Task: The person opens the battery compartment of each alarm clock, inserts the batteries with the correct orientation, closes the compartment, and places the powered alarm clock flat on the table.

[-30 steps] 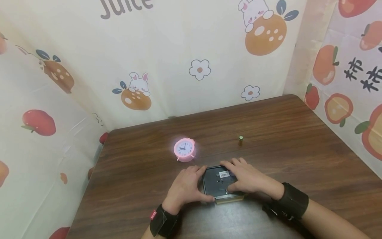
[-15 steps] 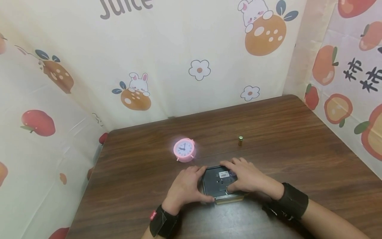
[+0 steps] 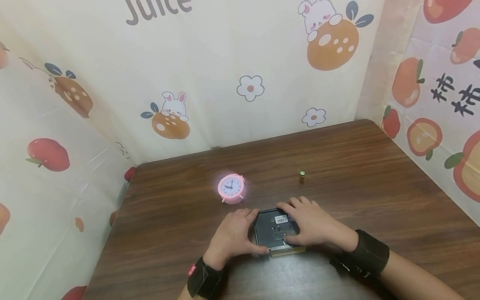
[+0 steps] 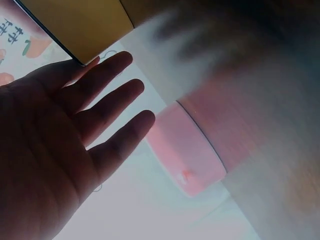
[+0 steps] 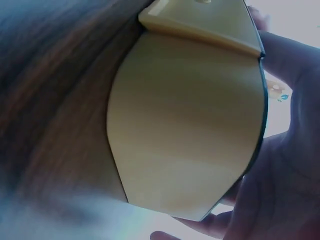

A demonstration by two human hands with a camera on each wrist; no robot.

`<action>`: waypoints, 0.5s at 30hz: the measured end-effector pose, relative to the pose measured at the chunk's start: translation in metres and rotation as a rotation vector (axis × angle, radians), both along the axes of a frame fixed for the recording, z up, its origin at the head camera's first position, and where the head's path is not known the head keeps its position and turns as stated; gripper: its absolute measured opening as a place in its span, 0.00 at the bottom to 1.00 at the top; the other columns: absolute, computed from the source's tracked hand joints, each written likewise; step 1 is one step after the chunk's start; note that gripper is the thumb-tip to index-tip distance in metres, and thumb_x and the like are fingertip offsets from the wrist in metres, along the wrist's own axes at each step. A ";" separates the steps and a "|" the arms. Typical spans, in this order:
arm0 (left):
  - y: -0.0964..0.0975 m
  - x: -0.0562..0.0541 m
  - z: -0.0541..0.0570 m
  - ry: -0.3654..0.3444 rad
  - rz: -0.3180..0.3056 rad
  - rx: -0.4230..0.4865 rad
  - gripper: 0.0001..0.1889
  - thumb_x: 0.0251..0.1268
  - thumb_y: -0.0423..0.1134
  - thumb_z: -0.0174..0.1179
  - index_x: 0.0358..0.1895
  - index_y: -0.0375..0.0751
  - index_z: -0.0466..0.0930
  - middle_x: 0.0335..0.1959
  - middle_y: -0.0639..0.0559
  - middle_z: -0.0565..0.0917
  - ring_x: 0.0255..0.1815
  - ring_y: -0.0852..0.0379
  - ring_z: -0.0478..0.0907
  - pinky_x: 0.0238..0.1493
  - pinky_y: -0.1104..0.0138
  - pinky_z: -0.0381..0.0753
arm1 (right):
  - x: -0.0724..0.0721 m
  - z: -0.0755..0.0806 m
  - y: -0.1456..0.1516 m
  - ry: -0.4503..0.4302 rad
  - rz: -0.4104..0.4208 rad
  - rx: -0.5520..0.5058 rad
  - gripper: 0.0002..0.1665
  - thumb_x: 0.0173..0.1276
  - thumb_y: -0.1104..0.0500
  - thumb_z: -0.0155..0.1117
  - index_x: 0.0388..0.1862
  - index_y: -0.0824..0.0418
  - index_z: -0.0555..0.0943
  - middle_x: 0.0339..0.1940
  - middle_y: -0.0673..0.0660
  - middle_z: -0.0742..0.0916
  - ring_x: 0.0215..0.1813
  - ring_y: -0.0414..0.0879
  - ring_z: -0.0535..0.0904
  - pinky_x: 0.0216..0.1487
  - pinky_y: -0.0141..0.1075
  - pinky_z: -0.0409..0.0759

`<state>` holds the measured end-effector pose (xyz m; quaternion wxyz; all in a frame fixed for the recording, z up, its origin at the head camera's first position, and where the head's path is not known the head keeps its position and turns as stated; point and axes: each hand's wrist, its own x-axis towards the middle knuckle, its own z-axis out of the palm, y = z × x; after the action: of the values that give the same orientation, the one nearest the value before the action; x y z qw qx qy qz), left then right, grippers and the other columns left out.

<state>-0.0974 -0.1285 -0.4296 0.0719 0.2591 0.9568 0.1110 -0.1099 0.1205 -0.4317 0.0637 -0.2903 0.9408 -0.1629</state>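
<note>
A gold clock (image 3: 273, 230) lies face down near the front of the table, its black back facing up with a barcode label. My left hand (image 3: 232, 234) holds its left side, thumb at the near corner and index finger at the far corner. My right hand (image 3: 311, 221) grips its right side, with the thumb pressing on the back by the battery cover (image 3: 279, 236). Its gold side (image 5: 185, 115) fills much of the right wrist view. Beyond the clock, a small battery (image 3: 301, 178) stands upright. The clock's face is hidden.
A pink alarm clock (image 3: 231, 189) stands beyond my left hand, its dial facing up toward me. Under everything is the brown wooden table (image 3: 168, 200). Printed cloth hangs behind the table (image 3: 210, 54) and along both sides.
My right thumb has shifted very slightly on the clock's back, and a little more of the battery cover shows. The left hand, battery and pink alarm clock stay put.
</note>
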 end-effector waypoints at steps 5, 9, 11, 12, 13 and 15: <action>-0.001 -0.001 -0.002 0.011 -0.014 0.006 0.55 0.36 0.78 0.61 0.68 0.46 0.68 0.61 0.53 0.78 0.60 0.55 0.74 0.63 0.55 0.73 | 0.000 0.004 0.005 0.005 0.061 -0.010 0.50 0.48 0.35 0.71 0.68 0.53 0.69 0.56 0.53 0.78 0.50 0.47 0.70 0.45 0.47 0.74; -0.002 -0.001 -0.004 0.029 -0.013 0.036 0.55 0.33 0.77 0.64 0.68 0.47 0.66 0.60 0.55 0.78 0.58 0.57 0.74 0.61 0.56 0.74 | -0.003 0.010 0.014 -0.017 0.099 0.007 0.59 0.42 0.30 0.73 0.71 0.53 0.66 0.59 0.53 0.78 0.54 0.49 0.71 0.49 0.49 0.76; -0.002 -0.001 -0.004 0.036 -0.015 0.043 0.57 0.30 0.77 0.65 0.69 0.48 0.65 0.60 0.56 0.78 0.57 0.58 0.74 0.60 0.57 0.75 | -0.004 0.013 0.019 -0.028 0.113 0.025 0.64 0.37 0.30 0.75 0.72 0.53 0.64 0.60 0.54 0.77 0.56 0.50 0.71 0.51 0.51 0.76; -0.002 -0.001 -0.004 0.038 -0.015 0.044 0.58 0.29 0.77 0.66 0.69 0.48 0.64 0.60 0.56 0.77 0.57 0.58 0.74 0.60 0.57 0.75 | -0.005 0.014 0.022 -0.034 0.118 0.033 0.66 0.35 0.30 0.76 0.72 0.54 0.63 0.61 0.54 0.77 0.57 0.51 0.71 0.52 0.52 0.76; -0.002 -0.001 -0.004 0.041 -0.018 0.041 0.60 0.27 0.77 0.66 0.69 0.48 0.63 0.60 0.56 0.77 0.57 0.58 0.74 0.60 0.57 0.75 | -0.005 0.015 0.024 -0.039 0.122 0.043 0.68 0.32 0.30 0.78 0.72 0.55 0.63 0.61 0.55 0.77 0.58 0.52 0.71 0.53 0.54 0.75; -0.001 -0.001 -0.005 0.046 -0.023 0.039 0.61 0.26 0.77 0.67 0.70 0.48 0.62 0.60 0.55 0.76 0.56 0.58 0.74 0.60 0.58 0.75 | -0.006 0.016 0.027 -0.058 0.125 0.058 0.70 0.29 0.33 0.80 0.72 0.57 0.63 0.62 0.55 0.77 0.60 0.54 0.71 0.55 0.55 0.75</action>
<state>-0.0989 -0.1297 -0.4342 0.0463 0.2736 0.9528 0.1227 -0.1157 0.1478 -0.4155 0.1093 -0.3417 0.9230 -0.1395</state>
